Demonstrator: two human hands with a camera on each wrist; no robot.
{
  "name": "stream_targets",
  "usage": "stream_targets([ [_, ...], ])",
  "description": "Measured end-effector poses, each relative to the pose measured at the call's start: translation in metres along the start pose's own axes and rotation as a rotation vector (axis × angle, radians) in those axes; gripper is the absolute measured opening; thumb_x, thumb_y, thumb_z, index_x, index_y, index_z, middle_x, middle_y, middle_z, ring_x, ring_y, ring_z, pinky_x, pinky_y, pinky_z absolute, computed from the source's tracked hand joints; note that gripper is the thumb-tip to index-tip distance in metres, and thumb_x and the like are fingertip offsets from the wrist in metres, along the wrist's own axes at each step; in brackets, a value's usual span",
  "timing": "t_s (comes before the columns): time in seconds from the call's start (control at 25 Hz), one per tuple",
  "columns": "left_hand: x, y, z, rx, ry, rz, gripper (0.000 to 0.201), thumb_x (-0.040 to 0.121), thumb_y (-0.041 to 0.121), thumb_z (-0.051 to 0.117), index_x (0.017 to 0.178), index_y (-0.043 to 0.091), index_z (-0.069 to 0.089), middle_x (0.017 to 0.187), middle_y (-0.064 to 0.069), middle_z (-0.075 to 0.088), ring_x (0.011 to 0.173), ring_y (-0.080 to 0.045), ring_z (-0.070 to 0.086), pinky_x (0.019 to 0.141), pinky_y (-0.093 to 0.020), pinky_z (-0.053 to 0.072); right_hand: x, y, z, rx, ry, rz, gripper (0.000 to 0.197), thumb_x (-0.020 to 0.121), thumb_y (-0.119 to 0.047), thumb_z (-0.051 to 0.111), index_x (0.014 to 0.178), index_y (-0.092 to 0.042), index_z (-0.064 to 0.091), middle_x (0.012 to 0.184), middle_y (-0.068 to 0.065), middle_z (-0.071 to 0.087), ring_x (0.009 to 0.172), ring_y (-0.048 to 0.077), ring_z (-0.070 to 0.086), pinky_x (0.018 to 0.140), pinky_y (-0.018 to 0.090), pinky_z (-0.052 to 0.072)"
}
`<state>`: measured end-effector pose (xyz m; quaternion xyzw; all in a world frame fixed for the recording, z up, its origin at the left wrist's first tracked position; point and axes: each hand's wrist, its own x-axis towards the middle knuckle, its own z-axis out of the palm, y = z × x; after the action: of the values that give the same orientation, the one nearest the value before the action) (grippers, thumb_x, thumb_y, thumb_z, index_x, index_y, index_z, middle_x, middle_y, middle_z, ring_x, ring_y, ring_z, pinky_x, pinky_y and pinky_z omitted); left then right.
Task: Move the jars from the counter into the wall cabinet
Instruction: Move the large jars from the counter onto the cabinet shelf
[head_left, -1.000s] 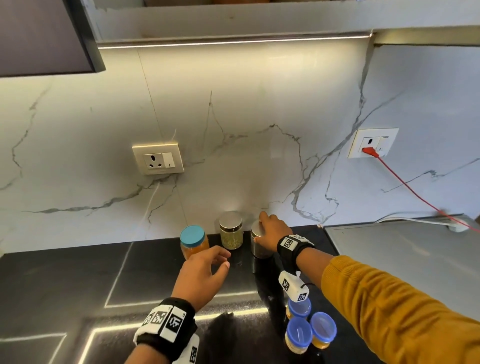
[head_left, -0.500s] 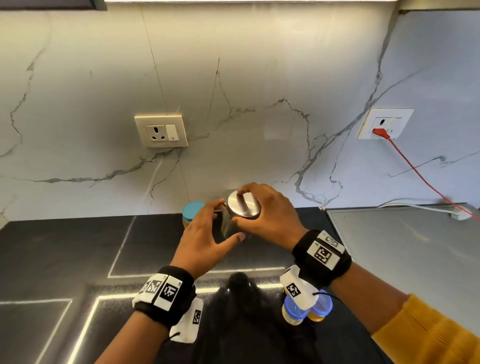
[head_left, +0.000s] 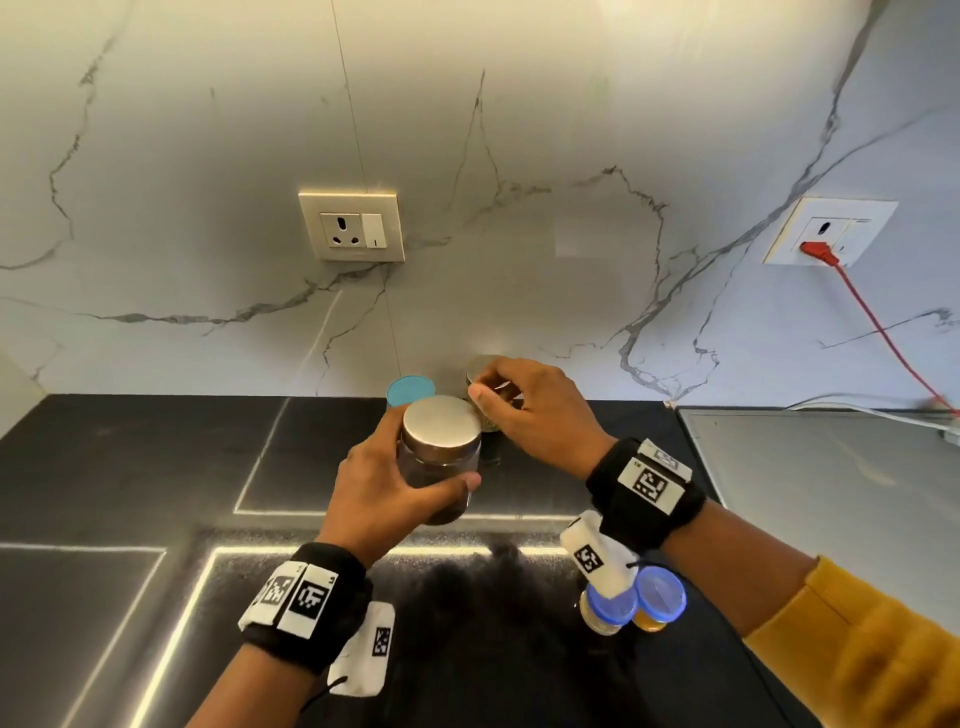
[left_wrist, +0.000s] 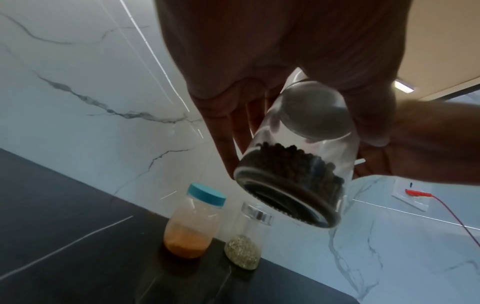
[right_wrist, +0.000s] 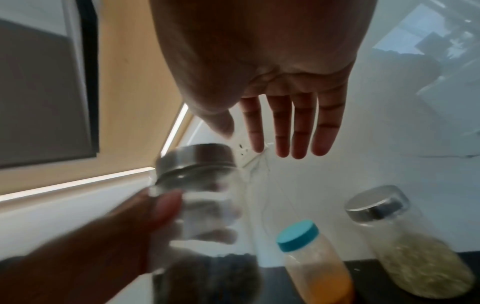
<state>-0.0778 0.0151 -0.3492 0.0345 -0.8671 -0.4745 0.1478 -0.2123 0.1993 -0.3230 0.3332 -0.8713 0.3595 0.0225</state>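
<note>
The peppercorn jar (head_left: 440, 457), steel-lidded, is off the black counter (head_left: 130, 467), gripped round its glass body by the left hand (head_left: 384, 493). The right hand (head_left: 535, 415) hovers with straight fingers, holding nothing, over the seed jar (left_wrist: 245, 236), which stands by the wall beside the teal-lidded jar (left_wrist: 193, 222).

Two jars (head_left: 410, 391) stand side by side against the wall (head_left: 519, 156) — two small jars (head_left: 631, 603) nearer, to the right.

You have even, bright lighting; strip-light glare streaks the counter (head_left: 156, 467) below your fingers; the jar (right_wrist: 197, 197) beside them is motion-blurred.
</note>
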Motion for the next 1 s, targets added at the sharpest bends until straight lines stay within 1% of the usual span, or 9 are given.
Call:
stream_targets([
  [0.12,-0.004,-0.009,0.000,-0.004,0.000,-0.026,0.087,0.059,0.071,0.083,0.131,0.048,0.040,0.114,0.031,0.059,0.108,0.015,0.058,0.090,-0.014,0.049,0.030,0.035,0.016,-0.210,-0.096,0.145,0.039,0.094,-0.046,0.067,0.127,-0.026,0.063,0.124,0.000,0.067,0.109,0.018,0.064,0.091,0.036,0.057],
  [0.2,-0.004,-0.011,0.000,-0.003,0.011,-0.026,0.088,0.059,0.071,0.082,0.132,0.047,0.040,0.115,0.032,0.057,0.108,0.014,0.057,0.091,-0.013,0.048,0.054,0.055,0.028,-0.318,-0.164,0.229,0.051,0.094,-0.046,0.067,0.139,-0.024,0.056,0.134,0.008,0.060,0.118,0.027,0.061,0.096,0.040,0.055],
  [0.28,-0.001,-0.012,-0.001,-0.007,0.017,-0.012,0.091,0.059,0.073,0.081,0.134,0.043,0.042,0.116,0.032,0.057,0.109,0.013,0.058,0.091,-0.011,0.047,0.073,0.071,0.041,-0.351,-0.211,0.297,0.058,0.093,-0.048,0.067,0.143,-0.023,0.052,0.138,0.013,0.057,0.119,0.032,0.061,0.098,0.043,0.055],
  [0.4,0.001,-0.014,-0.003,-0.016,0.026,-0.007,0.093,0.058,0.069,0.081,0.137,0.035,0.046,0.116,0.024,0.061,0.109,0.011,0.058,0.091,-0.008,0.046,0.090,0.087,0.059,-0.341,-0.236,0.345,0.054,0.090,-0.048,0.072,0.132,-0.020,0.055,0.130,0.014,0.057,0.111,0.035,0.063,0.090,0.040,0.055],
  [0.52,0.003,-0.015,-0.004,-0.013,0.028,-0.013,0.093,0.058,0.068,0.081,0.138,0.035,0.046,0.118,0.022,0.061,0.109,0.012,0.058,0.089,-0.006,0.044,0.097,0.095,0.074,-0.311,-0.196,0.361,0.053,0.087,-0.047,0.077,0.122,-0.020,0.050,0.118,0.013,0.058,0.099,0.033,0.063,0.077,0.035,0.051],
  [0.64,0.005,-0.016,-0.005,-0.020,0.031,-0.019,0.092,0.058,0.068,0.081,0.137,0.038,0.045,0.117,0.024,0.060,0.109,0.011,0.058,0.087,-0.004,0.044,0.103,0.098,0.082,-0.312,-0.137,0.357,0.051,0.085,-0.046,0.079,0.118,-0.019,0.050,0.112,0.010,0.062,0.095,0.032,0.064,0.076,0.037,0.054],
  [0.76,0.005,-0.015,-0.008,-0.023,0.026,-0.011,0.089,0.058,0.069,0.080,0.135,0.041,0.044,0.116,0.027,0.059,0.109,0.011,0.058,0.089,-0.006,0.045,0.102,0.098,0.078,-0.323,-0.109,0.323,0.046,0.080,-0.049,0.081,0.103,-0.022,0.051,0.101,0.006,0.067,0.088,0.029,0.067,0.071,0.037,0.058],
  [0.88,0.005,-0.012,-0.010,-0.027,0.030,0.000,0.092,0.058,0.069,0.080,0.137,0.037,0.046,0.117,0.025,0.060,0.109,0.012,0.058,0.090,-0.007,0.046,0.090,0.089,0.065,-0.324,-0.041,0.270,0.050,0.076,-0.051,0.082,0.108,-0.025,0.052,0.100,0.002,0.066,0.089,0.026,0.066,0.071,0.036,0.059],
  [1.0,0.005,0.001,-0.015,-0.045,0.044,0.025,0.098,0.057,0.075,0.080,0.141,0.033,0.048,0.118,0.023,0.061,0.110,0.011,0.058,0.094,-0.015,0.049,0.067,0.062,0.040,-0.292,0.073,0.214,0.059,0.075,-0.054,0.081,0.117,-0.028,0.051,0.106,0.002,0.062,0.089,0.022,0.061,0.069,0.029,0.050],
])
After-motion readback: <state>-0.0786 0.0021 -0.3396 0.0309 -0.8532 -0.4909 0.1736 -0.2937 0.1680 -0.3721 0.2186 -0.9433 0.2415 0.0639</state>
